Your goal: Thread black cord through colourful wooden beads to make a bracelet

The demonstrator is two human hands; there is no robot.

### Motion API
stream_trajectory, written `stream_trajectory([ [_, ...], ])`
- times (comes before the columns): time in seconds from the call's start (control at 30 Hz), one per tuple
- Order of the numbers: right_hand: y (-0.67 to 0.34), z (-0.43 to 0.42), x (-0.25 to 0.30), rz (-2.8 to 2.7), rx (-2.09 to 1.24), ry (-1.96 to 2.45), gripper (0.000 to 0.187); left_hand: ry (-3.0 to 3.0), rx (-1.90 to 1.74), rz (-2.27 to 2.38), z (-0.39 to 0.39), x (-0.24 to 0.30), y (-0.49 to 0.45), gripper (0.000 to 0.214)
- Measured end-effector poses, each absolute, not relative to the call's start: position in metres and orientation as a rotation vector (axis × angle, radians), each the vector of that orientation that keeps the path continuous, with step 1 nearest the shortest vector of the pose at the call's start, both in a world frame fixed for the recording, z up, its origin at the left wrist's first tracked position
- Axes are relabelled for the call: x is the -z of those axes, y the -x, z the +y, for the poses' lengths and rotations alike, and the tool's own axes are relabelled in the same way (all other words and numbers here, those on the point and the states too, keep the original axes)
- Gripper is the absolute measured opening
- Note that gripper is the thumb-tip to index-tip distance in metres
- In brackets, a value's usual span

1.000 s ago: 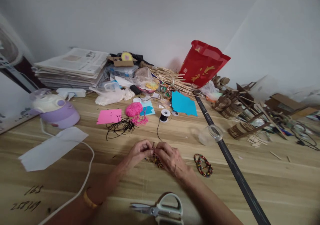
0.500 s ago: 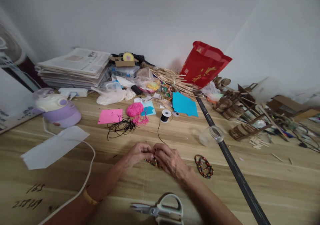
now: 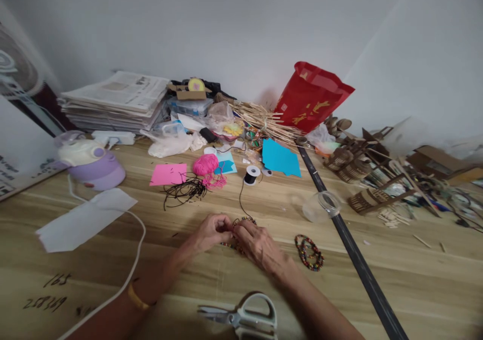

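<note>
Nearest the person, a pair of scissors (image 3: 234, 320) is lying on the bare wooden table (image 3: 181, 300), blades pointing left, probably so that it is waiting within easy reach. Beyond it, the person's forearms are converging in front of the body, and the two hands are working almost fingertip to fingertip, seemingly because the piece is so small. The left hand (image 3: 214, 229) is pinching at the near-hidden cord with thumb and forefinger; the right hand (image 3: 258, 242) is curling closed over the same spot, fingers gripping the beaded strand (image 3: 240, 249). I am not managing to tell which fingertip is bearing on which bead.

The strand is sitting between and under the hands, low over the tabletop. Its beads are looking tiny, round and mixed in colour, some dark, some yellowish; part is peeping out below the fingers, more above the right knuckles. Just right of the right forearm, finished-looking bead bracelets (image 3: 301, 251) are lying overlapped, perhaps put aside to be out of the way.

Farther off, black cord (image 3: 241, 197) is trailing from its upright spool (image 3: 250, 175) towards the hands, and a pink yarn ball (image 3: 206, 164) is resting behind tangled black cords (image 3: 186, 190).
</note>
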State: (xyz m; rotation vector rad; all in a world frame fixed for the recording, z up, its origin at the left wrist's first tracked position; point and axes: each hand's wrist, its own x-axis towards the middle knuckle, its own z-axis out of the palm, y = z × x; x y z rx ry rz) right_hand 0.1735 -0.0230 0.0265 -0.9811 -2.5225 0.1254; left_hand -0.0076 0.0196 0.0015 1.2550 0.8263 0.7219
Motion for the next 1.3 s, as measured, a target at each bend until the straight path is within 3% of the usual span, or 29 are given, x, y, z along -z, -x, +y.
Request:
stream_trajectory([
  [0.43,-0.173,-0.023,-0.027,-2.541,-0.140,1.020,0.018,-1.401,-0.689,0.844,0.019,0.004,0.009,0.021],
  [0.83,-0.168,-0.018,-0.024,-1.985,-0.795,1.232,0.019,-1.575,-0.701,0.991,0.016,-0.003,0.007,0.011],
  [1.3,-0.166,-0.019,-0.023,-1.805,-1.018,1.257,0.018,-1.385,-0.635,0.861,0.018,-0.002,0.009,0.021],
])
